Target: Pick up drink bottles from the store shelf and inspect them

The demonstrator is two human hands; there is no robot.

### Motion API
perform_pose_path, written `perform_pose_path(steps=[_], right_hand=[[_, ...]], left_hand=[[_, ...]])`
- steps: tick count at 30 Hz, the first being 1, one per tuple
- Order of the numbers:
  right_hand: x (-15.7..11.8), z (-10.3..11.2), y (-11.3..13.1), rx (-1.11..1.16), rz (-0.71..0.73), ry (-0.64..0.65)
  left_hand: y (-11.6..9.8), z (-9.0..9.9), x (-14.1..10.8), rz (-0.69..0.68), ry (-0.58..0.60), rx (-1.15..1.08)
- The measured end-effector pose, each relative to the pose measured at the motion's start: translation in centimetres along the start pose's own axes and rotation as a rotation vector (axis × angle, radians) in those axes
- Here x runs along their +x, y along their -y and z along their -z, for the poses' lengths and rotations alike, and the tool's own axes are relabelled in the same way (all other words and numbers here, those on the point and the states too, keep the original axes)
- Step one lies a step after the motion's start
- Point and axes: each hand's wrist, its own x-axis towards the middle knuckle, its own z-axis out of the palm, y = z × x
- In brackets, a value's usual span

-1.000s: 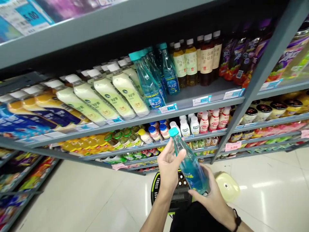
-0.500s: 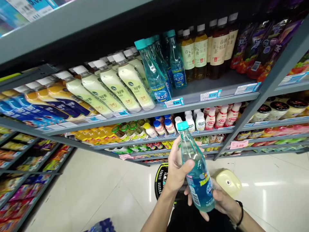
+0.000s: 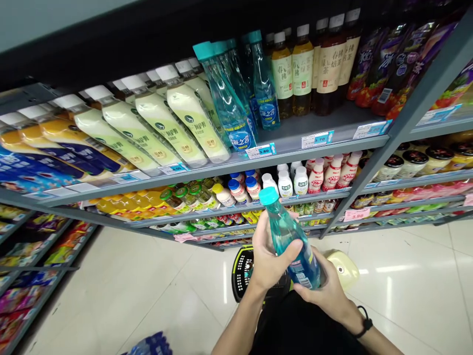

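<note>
A clear teal bottle (image 3: 290,236) with a turquoise cap is tilted in front of my body, its cap toward the shelves. My left hand (image 3: 271,256) is wrapped round its upper and middle part, the thumb across the front. Round the base and lower side curls my right hand (image 3: 328,291), with a black band on the wrist. Much of the label is turned away or covered by fingers. On the shelf above, similar teal bottles (image 3: 240,133) stand beside pale green bottles (image 3: 192,121) and tea bottles (image 3: 301,74).
A black basket with a yellow-green rim (image 3: 242,271) is on the floor below my hands. Beside it sits a pale yellow object (image 3: 342,268). A blue package (image 3: 151,344) lies at the bottom edge. The shelf edge (image 3: 207,170) crosses ahead.
The bottle has been turned, so its barcode side shows differently and the label faces rightward. My right hand has shifted up round its base. The view has moved a little closer to the shelf.
</note>
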Motion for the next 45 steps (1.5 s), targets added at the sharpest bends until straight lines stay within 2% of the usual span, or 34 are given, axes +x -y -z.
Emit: perform_pose_path(steps=[2,6,10,13,20,29,41,45], right_hand=[[0.0,0.2,0.4,-0.021,0.071,-0.035],[-0.5,0.2,0.6,-0.147,0.172,-0.005],[-1.4,0.0,-0.4,-0.407,0.199,0.029],[-1.8,-0.2,-0.8,-0.473,0.217,0.015],[-1.2,-0.3,-0.1,-0.479,0.255,0.019],[-0.6,-0.4,0.5,-0.522,0.307,0.027],[-0.7,-0.5,0.7,-0.542,0.295,0.008],[-0.8,-0.7,0.6,-0.587,0.345,-0.017]], left_hand=[[0.5,0.3,0.2,0.008,0.049,-0.087],[1.6,0.6,0.6,0.089,0.005,-0.259],[2.0,0.4,0.9,0.183,0.005,-0.436],[1.9,0.4,1.0,0.199,0.007,-0.502],[2.0,1.0,0.9,0.148,0.08,-0.536],[2.1,1.3,0.8,0.162,0.016,-0.513],[2.4,1.4,0.8,0.154,0.052,-0.56],[2.5,1.3,0.8,0.157,0.025,-0.543]])
